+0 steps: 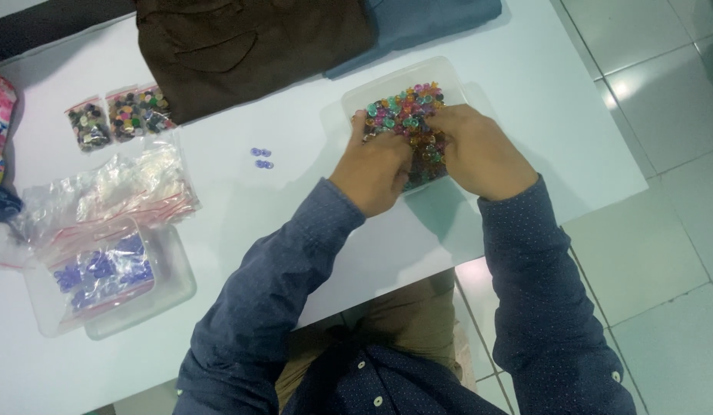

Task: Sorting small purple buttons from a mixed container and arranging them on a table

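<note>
white tabletop (295,92) fills the view, with pale floor tiles off to the right hand's side. both hands are sunk into a clear plastic tray (441,73) of mixed coloured beads (406,111). the left hand (374,169) is curled, fingertips pinching among the beads just ahead of it; the right hand (479,150) is bent the same way, touching the beads beside it. two small purple beads (261,158) lie well left of the left hand, zip bags of purple beads (103,270) farther still.
</note>
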